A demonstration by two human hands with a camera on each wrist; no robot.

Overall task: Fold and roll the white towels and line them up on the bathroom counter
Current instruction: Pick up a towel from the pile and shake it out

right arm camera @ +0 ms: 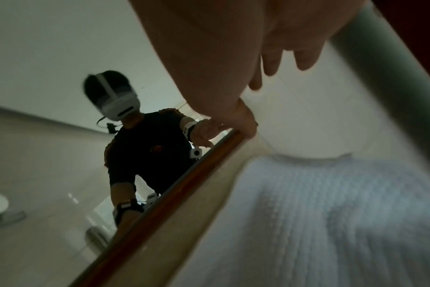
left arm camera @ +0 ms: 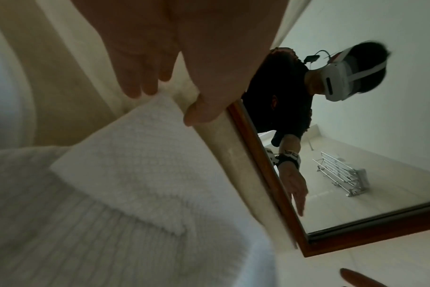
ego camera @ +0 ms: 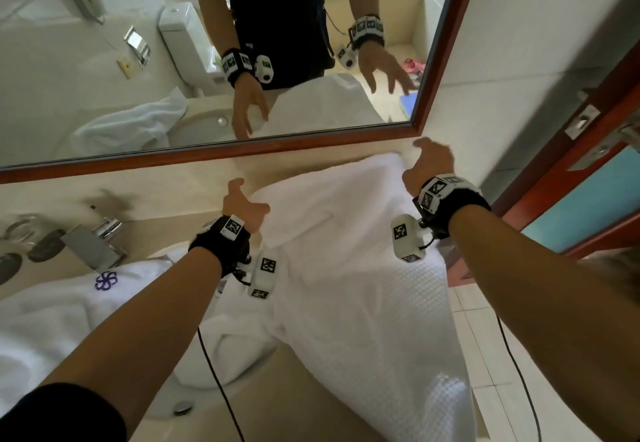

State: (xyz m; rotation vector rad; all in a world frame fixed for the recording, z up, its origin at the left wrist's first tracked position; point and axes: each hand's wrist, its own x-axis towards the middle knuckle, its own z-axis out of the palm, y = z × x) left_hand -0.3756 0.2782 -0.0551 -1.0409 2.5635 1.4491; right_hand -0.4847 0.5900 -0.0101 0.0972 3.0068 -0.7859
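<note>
Little of the task appears to be done: no rolled towel is seen on the counter [ego camera: 104, 185], and one white waffle-weave towel [ego camera: 363, 285] is spread flat, only a flap at its far left corner turned over. It is laid on the right part of the counter, its far edge close under the wooden frame of the mirror [ego camera: 311, 141] and its near end draped over the front edge toward the floor, so its long axis runs from the mirror toward the person. A second towel [ego camera: 69, 306] (the one with a purple emblem) is heaped at the left, partly in the sink [ego camera: 277, 396], untouched as far as can be judged. The left hand [ego camera: 244, 207] is held with its fingers spread and loosely bent at the turned-over corner; in the left wrist view the fingertips [left arm camera: 145, 89] are seen touching the flap's edge, but nothing is gripped. The right hand [ego camera: 431, 162] is open too, poised over the far right corner and holding nothing. Folding, rolling and lining up all remain.
</note>
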